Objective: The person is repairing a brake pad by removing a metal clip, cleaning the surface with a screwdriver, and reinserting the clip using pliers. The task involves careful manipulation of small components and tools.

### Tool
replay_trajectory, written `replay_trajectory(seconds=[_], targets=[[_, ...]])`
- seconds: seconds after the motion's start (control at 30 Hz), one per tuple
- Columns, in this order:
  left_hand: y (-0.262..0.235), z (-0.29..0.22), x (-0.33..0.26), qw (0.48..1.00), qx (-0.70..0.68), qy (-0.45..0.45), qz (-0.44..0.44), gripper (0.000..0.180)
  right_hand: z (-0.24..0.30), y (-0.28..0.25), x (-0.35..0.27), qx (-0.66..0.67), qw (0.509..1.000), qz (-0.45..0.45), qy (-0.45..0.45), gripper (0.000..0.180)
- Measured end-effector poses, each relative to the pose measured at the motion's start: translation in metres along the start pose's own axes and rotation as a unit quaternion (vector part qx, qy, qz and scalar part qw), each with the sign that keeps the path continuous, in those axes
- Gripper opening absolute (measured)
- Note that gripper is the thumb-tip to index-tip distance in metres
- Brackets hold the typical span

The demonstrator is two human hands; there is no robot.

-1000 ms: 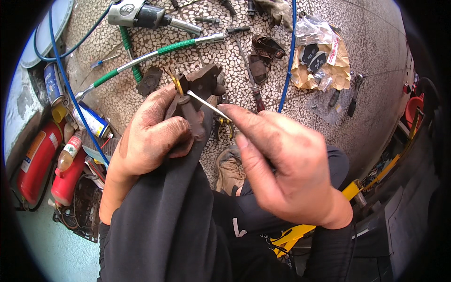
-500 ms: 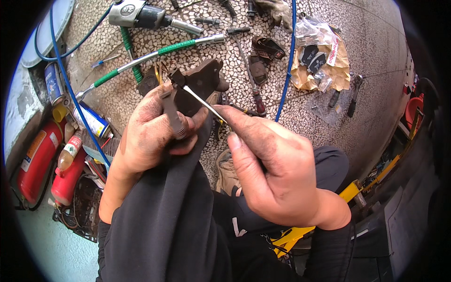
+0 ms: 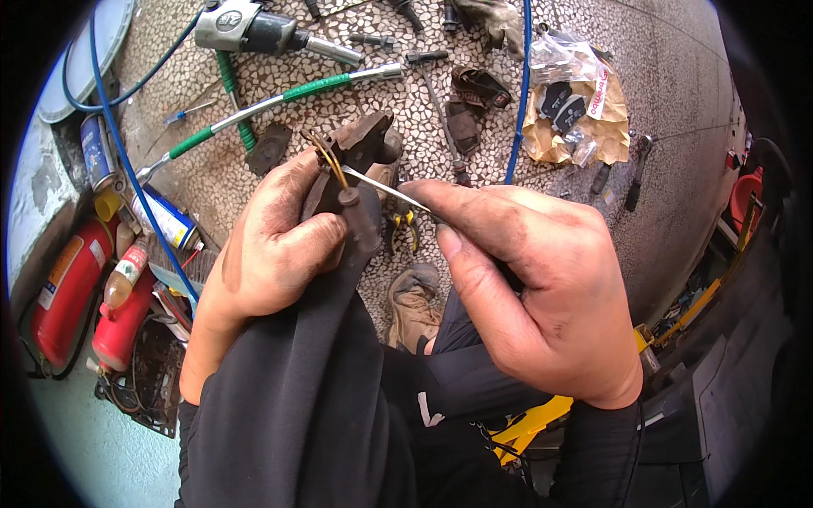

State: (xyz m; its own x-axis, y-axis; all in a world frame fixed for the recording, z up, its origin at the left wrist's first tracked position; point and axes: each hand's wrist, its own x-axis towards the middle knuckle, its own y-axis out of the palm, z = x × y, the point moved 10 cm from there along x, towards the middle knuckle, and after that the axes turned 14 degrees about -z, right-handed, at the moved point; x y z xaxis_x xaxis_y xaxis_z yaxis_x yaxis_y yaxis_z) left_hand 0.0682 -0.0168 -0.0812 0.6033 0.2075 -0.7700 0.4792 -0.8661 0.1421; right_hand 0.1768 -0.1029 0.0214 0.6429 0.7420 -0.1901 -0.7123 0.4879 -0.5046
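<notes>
My left hand (image 3: 275,241) is closed round a dark, grimy brake caliper bracket (image 3: 366,140), its thumb pressed along the near side. A round pin (image 3: 362,222) sticks out toward me beside that thumb, and thin brass-coloured strips (image 3: 332,161) stand up from the bracket. Between thumb and forefinger, my right hand (image 3: 546,284) pinches a slim metal tool (image 3: 385,188) with a bright shaft, perhaps a screwdriver. Its tip meets the bracket close to the strips. The tool's handle is hidden in my palm.
An air impact wrench (image 3: 246,27) and a green-wrapped bar (image 3: 279,100) lie on the speckled floor ahead. Old brake pads (image 3: 463,127), yellow-handled pliers (image 3: 405,229) and new pads on brown paper (image 3: 542,144) lie nearby. Left stand spray cans (image 3: 165,218) and red extinguishers (image 3: 72,284).
The bracket has turned in my left hand, bringing the brass strips and pin into clearer view. My right hand has shifted a little right, with the tool's tip still at the bracket.
</notes>
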Motion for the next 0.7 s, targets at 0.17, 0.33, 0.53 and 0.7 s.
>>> replay_trajectory(seconds=[0.17, 0.33, 0.53, 0.7], targets=[[-0.004, 0.017, -0.002, 0.995, -0.066, -0.08, -0.001, 0.053, -0.001, 0.001, -0.001, -0.013, 1.0, -0.004, -0.012, 0.026], [0.005, 0.014, -0.001, 0.992, -0.103, -0.063, 0.047, 0.056, 0.003, 0.007, -0.009, -0.039, 0.999, -0.006, -0.011, 0.033], [-0.015, 0.019, -0.001, 0.998, -0.056, -0.024, -0.01, 0.071, 0.007, 0.014, -0.024, -0.095, 0.995, -0.011, -0.03, 0.048], [-0.017, 0.04, 0.003, 0.992, -0.07, -0.064, -0.085, 0.069, -0.007, 0.012, -0.048, -0.084, 0.996, -0.03, -0.015, 0.035]])
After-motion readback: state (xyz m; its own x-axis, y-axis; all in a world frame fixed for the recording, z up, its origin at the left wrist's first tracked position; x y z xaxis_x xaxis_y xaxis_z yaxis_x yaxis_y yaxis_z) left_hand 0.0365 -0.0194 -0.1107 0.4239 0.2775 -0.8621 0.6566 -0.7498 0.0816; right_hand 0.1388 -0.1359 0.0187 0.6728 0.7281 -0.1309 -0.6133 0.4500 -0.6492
